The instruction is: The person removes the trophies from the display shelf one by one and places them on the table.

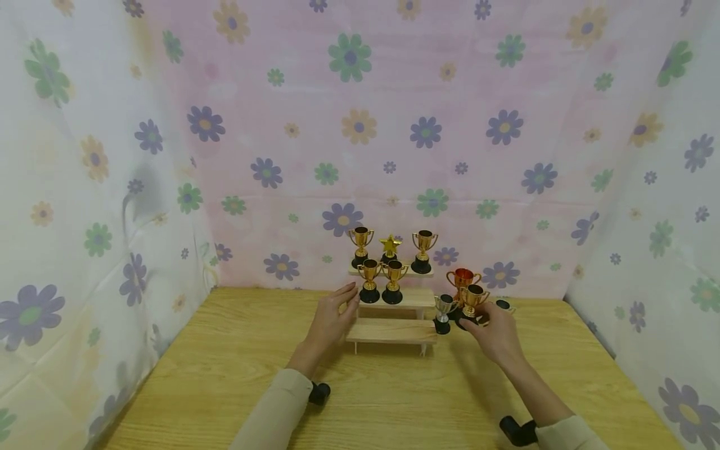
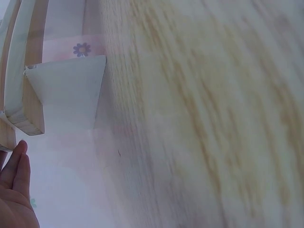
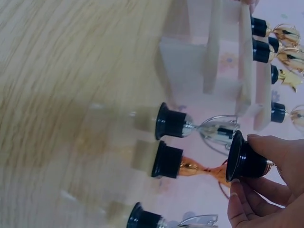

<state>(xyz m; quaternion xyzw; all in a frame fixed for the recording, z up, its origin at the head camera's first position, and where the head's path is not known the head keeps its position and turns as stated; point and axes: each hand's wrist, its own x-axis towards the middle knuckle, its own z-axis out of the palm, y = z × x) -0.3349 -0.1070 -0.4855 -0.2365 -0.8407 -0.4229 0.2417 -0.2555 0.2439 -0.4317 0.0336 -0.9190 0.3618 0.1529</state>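
Observation:
My right hand (image 1: 499, 332) pinches a small gold trophy cup (image 1: 474, 295) by its black base (image 3: 247, 161), holding it above the table. Behind it is a red-orange cup (image 1: 464, 275), with a silver cup (image 1: 444, 305) to its left. Another silver cup (image 1: 503, 304) stands partly hidden behind the right hand. With fingers extended, my left hand (image 1: 332, 320) is at the left end of the middle step of a wooden tiered stand (image 1: 391, 330). Two gold cups (image 1: 369, 273) stand on that step, close to the fingertips.
The stand's top step carries a gold cup (image 1: 360, 242) at left, a gold star trophy (image 1: 390, 245) in the middle and another gold cup (image 1: 424, 245) at right. Flowered cloth (image 1: 388, 87) surrounds the wood-grain table (image 1: 242, 350) at the back and sides.

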